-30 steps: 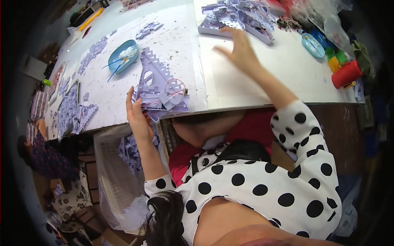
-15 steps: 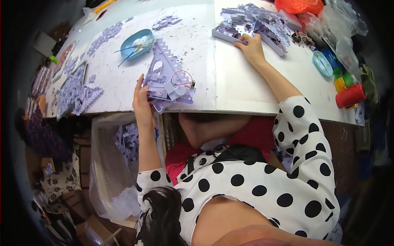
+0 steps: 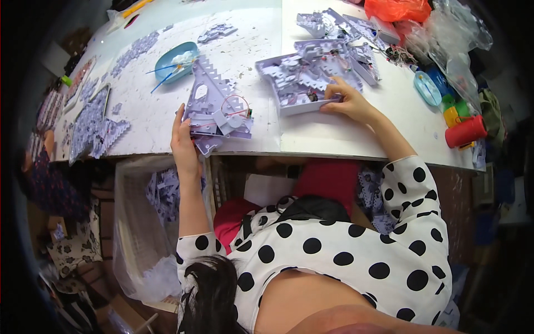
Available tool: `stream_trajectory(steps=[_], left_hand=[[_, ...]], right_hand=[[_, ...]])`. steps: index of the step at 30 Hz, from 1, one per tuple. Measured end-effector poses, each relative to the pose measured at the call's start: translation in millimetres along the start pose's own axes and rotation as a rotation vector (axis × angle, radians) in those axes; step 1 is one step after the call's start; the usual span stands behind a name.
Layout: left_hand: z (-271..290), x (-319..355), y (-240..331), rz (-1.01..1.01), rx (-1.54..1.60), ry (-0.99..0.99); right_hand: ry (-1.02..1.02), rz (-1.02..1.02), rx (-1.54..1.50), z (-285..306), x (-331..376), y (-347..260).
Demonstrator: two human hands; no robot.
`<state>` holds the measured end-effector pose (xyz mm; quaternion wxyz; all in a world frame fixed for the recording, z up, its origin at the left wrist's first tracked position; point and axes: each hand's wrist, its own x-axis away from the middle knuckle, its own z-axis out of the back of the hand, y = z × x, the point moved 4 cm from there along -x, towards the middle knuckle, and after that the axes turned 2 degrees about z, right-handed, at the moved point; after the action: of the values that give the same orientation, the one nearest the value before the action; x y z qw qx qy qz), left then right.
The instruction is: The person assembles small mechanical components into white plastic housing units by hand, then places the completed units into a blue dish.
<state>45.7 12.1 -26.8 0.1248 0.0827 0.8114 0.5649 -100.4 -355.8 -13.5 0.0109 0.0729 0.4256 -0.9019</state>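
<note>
My left hand is closed on the lower left edge of a lavender plastic assembly. This piece is roughly triangular, with saw-toothed steps, a small box-like block and a thin red wire. My right hand pinches the near rim of a shallow lavender plastic housing, thumb and fingers on its right part. Inside the housing sit small parts and wires. Behind it lies a heap of similar lavender parts, some overlapping. The fingertips of my left hand are partly hidden by the assembly.
A blue dish with white material and blue sticks stands left of the assembly. Small lavender parts lie farther left. At right are a second blue dish, a red cylinder and plastic bags. A lined crate stands below the table.
My right hand has drawn the housing out of the heap, toward me and to the left. My left hand still holds the assembly in about the same place on the table.
</note>
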Motion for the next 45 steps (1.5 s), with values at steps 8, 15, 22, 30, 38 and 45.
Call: stream_trajectory(steps=[8,15,22,30,38,45], left_hand=[[-1.7,0.0,0.0,0.049,-0.023,-0.024],[-0.6,1.9,3.1,0.105,-0.075,0.038],[-2.7,5.0,2.4,0.107,-0.033,0.036],[1.4,3.0,2.5,0.081,-0.031,0.031],[-2.3,3.3,4.0,0.061,-0.012,-0.011],[-1.2,3.9,2.1,0.066,0.015,-0.006]], right_hand=[[-0.142,0.071,-0.052,-23.9,-9.4,-28.7],[-0.082,-0.001,0.271,-5.8,-2.4,-66.7],[0.274,0.045,0.548,3.7,-46.4,-4.4],[0.474,0.098,0.359,11.6,-54.7,-23.2],[0.527,0.243,0.331,58.6,-56.7,-72.1],[0.454,-0.016,0.446,100.2,-34.2,-111.5]])
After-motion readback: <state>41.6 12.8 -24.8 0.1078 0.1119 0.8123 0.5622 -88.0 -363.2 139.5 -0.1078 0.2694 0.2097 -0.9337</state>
